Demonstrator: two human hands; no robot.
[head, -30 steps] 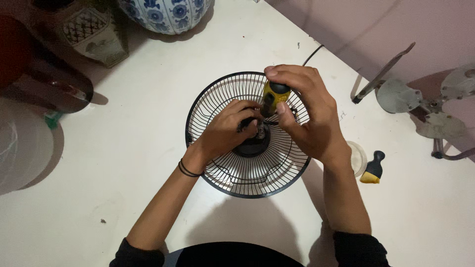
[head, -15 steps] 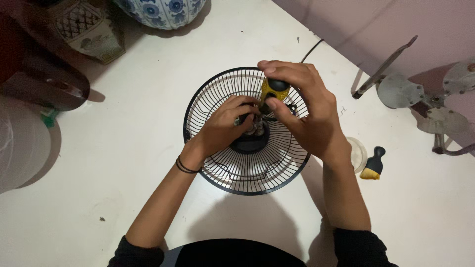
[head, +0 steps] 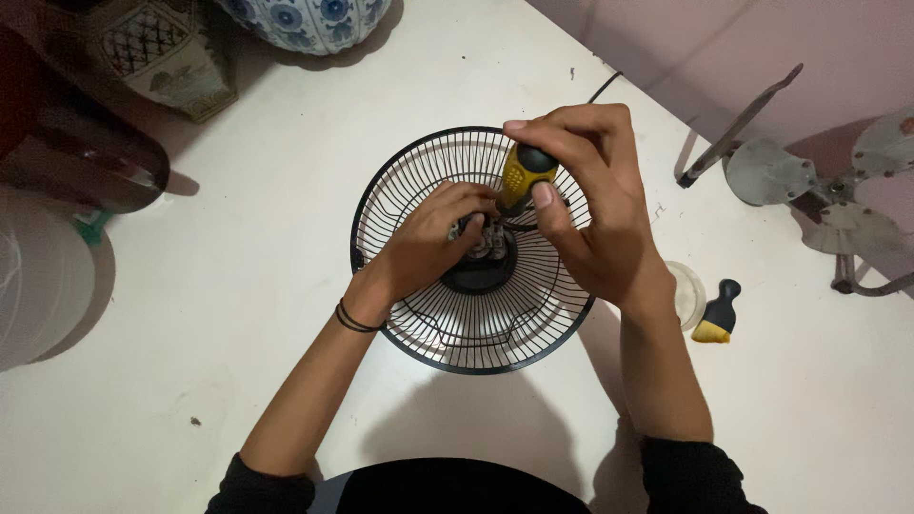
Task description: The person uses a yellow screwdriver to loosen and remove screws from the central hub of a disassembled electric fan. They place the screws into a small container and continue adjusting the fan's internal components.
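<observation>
Right hand [head: 595, 209], screwdriver [head: 524, 176] unmoved.

The light is dim and warm, falling from above and slightly ahead, so soft shadows pool toward the viewer under the round black wire fan guard [head: 473, 314] and beside both forearms on the white tabletop [head: 238, 286]. No glare shows; the glazed blue-and-white ceramic vase [head: 305, 19] carries only a faint sheen. Focus is fair at the centre, while the corners darken, and the dark shape at upper left [head: 57, 143] is murky and hard to read. Fine grain softens all detail
</observation>
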